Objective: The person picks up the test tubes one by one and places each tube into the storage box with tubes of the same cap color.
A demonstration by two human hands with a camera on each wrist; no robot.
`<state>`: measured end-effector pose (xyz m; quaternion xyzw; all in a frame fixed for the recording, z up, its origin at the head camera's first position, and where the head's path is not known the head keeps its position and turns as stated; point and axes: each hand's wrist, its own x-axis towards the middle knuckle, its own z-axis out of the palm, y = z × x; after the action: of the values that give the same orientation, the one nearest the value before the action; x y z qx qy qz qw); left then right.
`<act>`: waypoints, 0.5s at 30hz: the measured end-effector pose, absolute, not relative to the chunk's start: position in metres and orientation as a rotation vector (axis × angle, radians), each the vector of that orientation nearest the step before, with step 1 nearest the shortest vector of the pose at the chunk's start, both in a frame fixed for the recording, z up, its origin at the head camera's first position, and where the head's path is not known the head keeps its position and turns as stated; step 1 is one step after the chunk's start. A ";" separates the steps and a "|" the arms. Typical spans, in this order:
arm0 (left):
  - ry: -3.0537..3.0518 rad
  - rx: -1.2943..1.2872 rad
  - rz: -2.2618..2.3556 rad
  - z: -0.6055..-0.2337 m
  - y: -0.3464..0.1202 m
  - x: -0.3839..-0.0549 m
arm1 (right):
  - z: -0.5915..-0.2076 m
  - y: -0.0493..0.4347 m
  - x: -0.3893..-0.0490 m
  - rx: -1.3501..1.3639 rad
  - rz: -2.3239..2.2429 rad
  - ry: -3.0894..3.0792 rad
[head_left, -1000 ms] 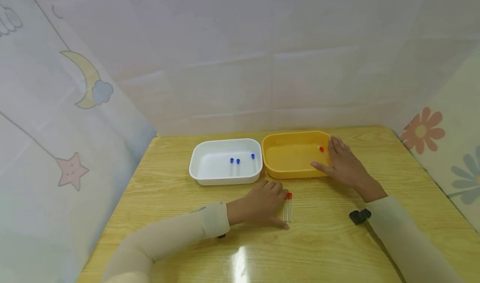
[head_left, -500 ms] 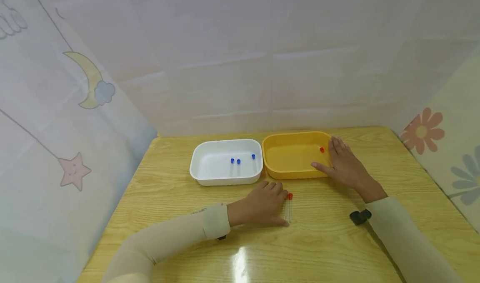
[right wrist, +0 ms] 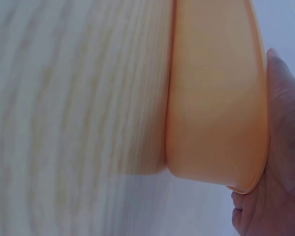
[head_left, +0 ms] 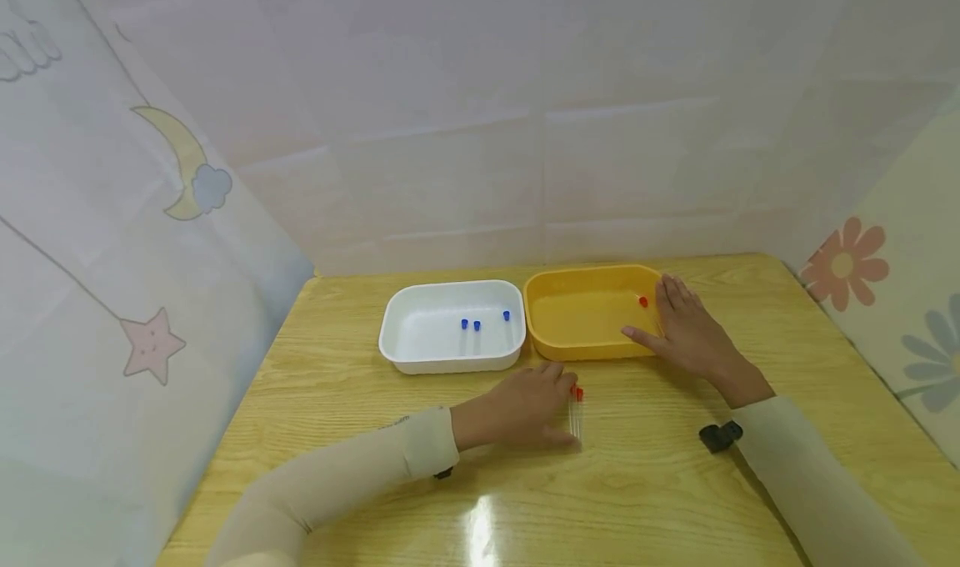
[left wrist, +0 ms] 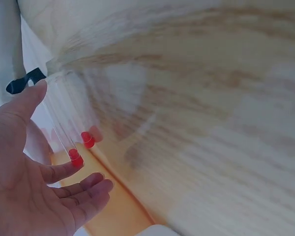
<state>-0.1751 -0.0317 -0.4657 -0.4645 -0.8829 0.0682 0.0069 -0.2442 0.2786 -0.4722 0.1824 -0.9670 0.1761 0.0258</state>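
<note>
My left hand (head_left: 525,408) is over two slim clear test tubes with red caps in front of the trays. In the left wrist view, the thumb is at the bottom end of one test tube (left wrist: 61,130) and the index finger is against its red cap, pinching it lengthwise. The other tube's red cap (left wrist: 88,139) is just beside it. My right hand (head_left: 690,333) rests, fingers straight, over the right end of the yellow tray (head_left: 585,351); its palm meets the rim in the right wrist view. A red-capped tube (head_left: 642,301) lies inside that tray.
Left of the yellow tray, and against it, stands a white tray (head_left: 450,365) holding several blue-capped tubes (head_left: 477,327). Both stand on a wooden table (head_left: 637,484). A pale sheet (head_left: 450,175) hangs behind the table, with printed sheets at both sides.
My left thumb has moved slightly up against the tubes' lower ends, and the tubes have shifted a little. The right hand and both trays stay in place.
</note>
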 end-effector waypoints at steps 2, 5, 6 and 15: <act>-2.759 -1.457 0.196 -0.463 -0.032 -0.175 | -0.473 0.279 -0.244 0.561 0.549 -2.993; -2.749 -1.468 0.179 -0.460 -0.032 -0.174 | -0.476 0.280 -0.244 0.566 0.537 -2.990; -2.742 -1.472 0.176 -0.459 -0.033 -0.174 | -0.476 0.280 -0.244 0.571 0.533 -2.984; -2.722 -1.475 0.130 -0.447 -0.033 -0.174 | -0.474 0.281 -0.245 0.578 0.530 -2.971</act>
<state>-0.1742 -0.0326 -0.4466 -0.4759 -0.8782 0.0421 0.0215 -0.2449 0.2806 -0.4736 0.1881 -0.9663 0.1724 0.0345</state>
